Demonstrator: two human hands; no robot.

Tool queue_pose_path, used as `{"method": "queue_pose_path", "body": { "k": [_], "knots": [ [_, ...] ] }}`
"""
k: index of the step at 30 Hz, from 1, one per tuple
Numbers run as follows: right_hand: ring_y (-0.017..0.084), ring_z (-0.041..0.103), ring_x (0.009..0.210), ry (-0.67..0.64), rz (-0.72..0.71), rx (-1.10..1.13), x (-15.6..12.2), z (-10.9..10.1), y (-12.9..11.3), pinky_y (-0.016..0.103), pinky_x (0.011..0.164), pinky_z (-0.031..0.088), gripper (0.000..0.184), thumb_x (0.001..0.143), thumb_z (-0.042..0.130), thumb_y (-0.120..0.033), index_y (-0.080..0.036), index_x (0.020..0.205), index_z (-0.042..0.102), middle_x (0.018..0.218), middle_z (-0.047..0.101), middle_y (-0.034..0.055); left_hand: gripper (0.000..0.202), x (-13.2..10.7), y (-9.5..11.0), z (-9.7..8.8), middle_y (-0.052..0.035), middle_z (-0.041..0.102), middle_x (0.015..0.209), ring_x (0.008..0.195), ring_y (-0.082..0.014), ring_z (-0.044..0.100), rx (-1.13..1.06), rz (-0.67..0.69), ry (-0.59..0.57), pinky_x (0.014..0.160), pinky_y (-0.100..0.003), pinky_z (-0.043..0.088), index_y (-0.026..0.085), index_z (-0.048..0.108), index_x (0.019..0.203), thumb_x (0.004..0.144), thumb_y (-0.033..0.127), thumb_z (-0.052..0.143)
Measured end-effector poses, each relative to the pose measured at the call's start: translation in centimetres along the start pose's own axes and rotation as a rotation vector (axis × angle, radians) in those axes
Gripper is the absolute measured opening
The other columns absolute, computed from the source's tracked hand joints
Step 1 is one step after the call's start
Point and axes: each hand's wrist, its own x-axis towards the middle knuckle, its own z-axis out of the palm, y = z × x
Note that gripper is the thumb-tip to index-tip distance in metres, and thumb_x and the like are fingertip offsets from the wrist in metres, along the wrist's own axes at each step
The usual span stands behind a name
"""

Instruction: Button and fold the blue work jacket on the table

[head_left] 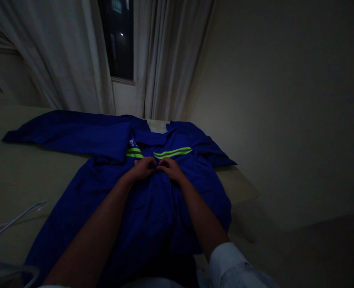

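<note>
Now both hands, left hand (143, 168) and right hand (171, 168), pinch the blue jacket (153, 208).

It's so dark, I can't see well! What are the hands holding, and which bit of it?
The left hand and right hand both pinch the blue jacket at its front opening, just below the green stripes. A button cannot be made out.

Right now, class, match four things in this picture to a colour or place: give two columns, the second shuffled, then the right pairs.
1 jacket
2 stripes
3 cable
4 curtains

A hanging beside the window
B blue, pinched by the left hand and right hand
C white, at the table's left edge
D yellow-green, across the chest

Pairs: 1-B, 2-D, 3-C, 4-A
</note>
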Motion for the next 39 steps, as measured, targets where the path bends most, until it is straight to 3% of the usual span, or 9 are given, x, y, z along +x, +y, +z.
{"method": "queue_pose_path", "body": {
  "k": [6,14,25,33,39],
  "knots": [
    [0.015,0.058,0.082,-0.043,-0.04,0.043,-0.1,-0.2,-0.3,0.025,0.076,0.047,0.013,0.084,0.073,-0.024,-0.02,0.092,0.064,0.088,0.063,-0.0015,0.024,-0.2,0.2,0.4,-0.0081,0.074,0.112,0.11,-0.0306,0.068,0.002,-0.051,0.061,0.093,-0.043,0.046,0.021,0.071,0.107,0.084,0.027,0.069],
    [0.016,0.06,0.086,-0.071,-0.091,-0.097,-0.2,-0.3,-0.3,0.026,0.079,0.048,0.009,0.086,0.074,-0.021,-0.019,0.091,0.067,0.093,0.063,-0.0001,0.016,-0.1,0.3,0.4,-0.0042,0.07,0.103,0.101,-0.0255,0.067,-0.017,-0.015,0.084,0.088,-0.038,0.045,0.022,0.073,0.094,0.08,0.018,0.066],
    [0.016,0.063,0.08,0.036,-0.068,-0.108,-0.3,0.2,-0.2,0.027,0.077,0.05,0.016,0.083,0.075,-0.029,-0.018,0.094,0.072,0.09,0.069,0.0016,0.03,-0.8,0.5,0.7,-0.0078,0.071,0.112,0.111,-0.0298,0.066,0.024,-0.048,0.132,0.092,-0.043,0.043,0.023,0.073,0.116,0.087,0.027,0.066],
    [0.015,0.061,0.075,0.116,-0.051,-0.315,-0.3,0.5,-1.4,0.026,0.075,0.047,0.003,0.083,0.072,-0.02,-0.018,0.085,0.073,0.081,0.068,0.0008,0.027,-1.1,1.2,1.1,-0.0094,0.069,0.115,0.116,-0.0322,0.064,0.137,-0.048,0.214,0.098,-0.049,0.038,0.026,0.076,0.114,0.091,0.026,0.062],
    [0.015,0.062,0.076,0.163,-0.03,-0.335,-0.3,0.4,-1.4,0.026,0.076,0.048,0.004,0.086,0.069,-0.016,-0.018,0.085,0.072,0.084,0.069,0.0014,0.025,-1.0,1.6,0.9,-0.0102,0.069,0.116,0.116,-0.0323,0.063,0.134,-0.06,0.206,0.101,-0.05,0.037,0.026,0.077,0.113,0.096,0.033,0.061]
  ]
}}
